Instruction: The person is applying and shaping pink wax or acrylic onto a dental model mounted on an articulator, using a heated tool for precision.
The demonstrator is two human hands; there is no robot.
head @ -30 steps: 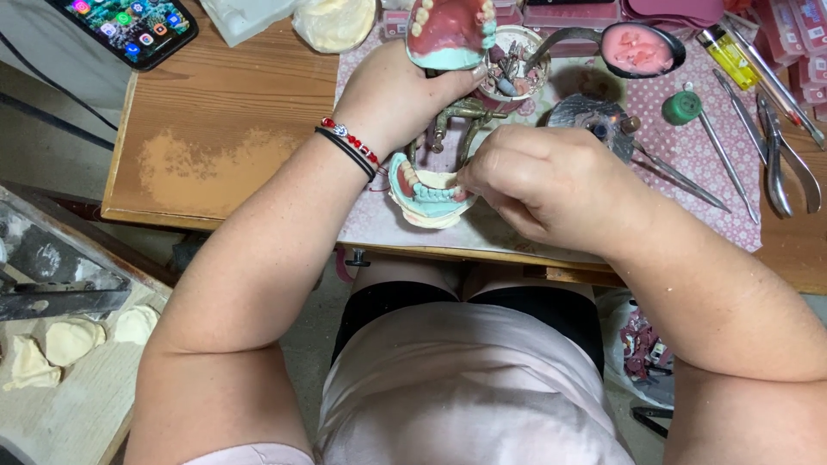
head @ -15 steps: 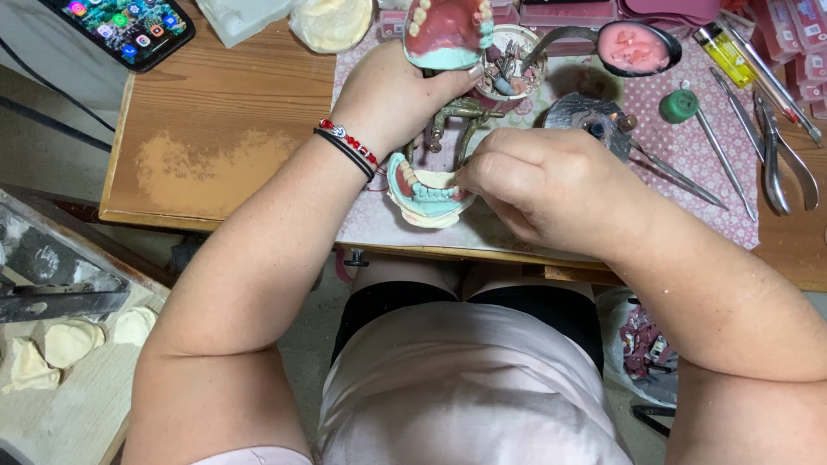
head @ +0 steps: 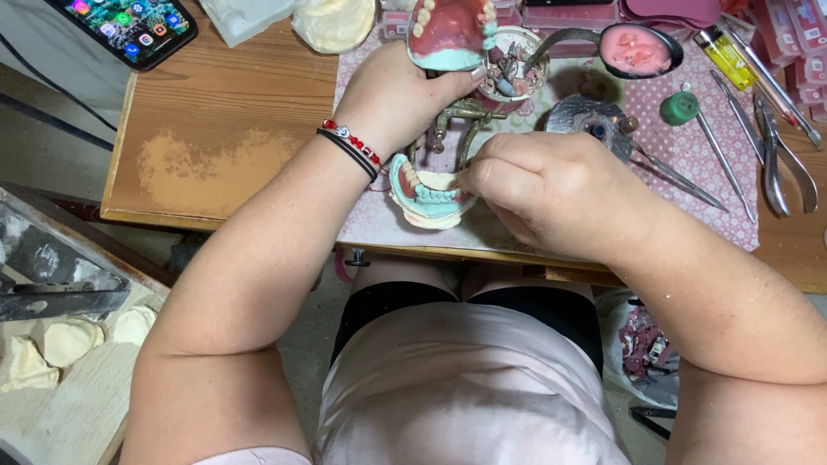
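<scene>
Lighting's pretty even and soft here, bright overall with no harsh glare, just a small shine on the phone screen (head: 127, 26) far left and on the metal pliers (head: 780, 155) at the right. Shadows are faint, mostly a dim patch under the wooden table (head: 220, 129) edge near the lap. Focus is decent in the middle, but the near arms bulge from wide-angle stretch and the corners go a bit soft.

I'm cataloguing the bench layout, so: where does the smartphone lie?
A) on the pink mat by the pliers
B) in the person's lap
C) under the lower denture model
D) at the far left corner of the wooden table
D: the smartphone lies on the bare wooden table, at its far left corner, well away from both hands.
</scene>
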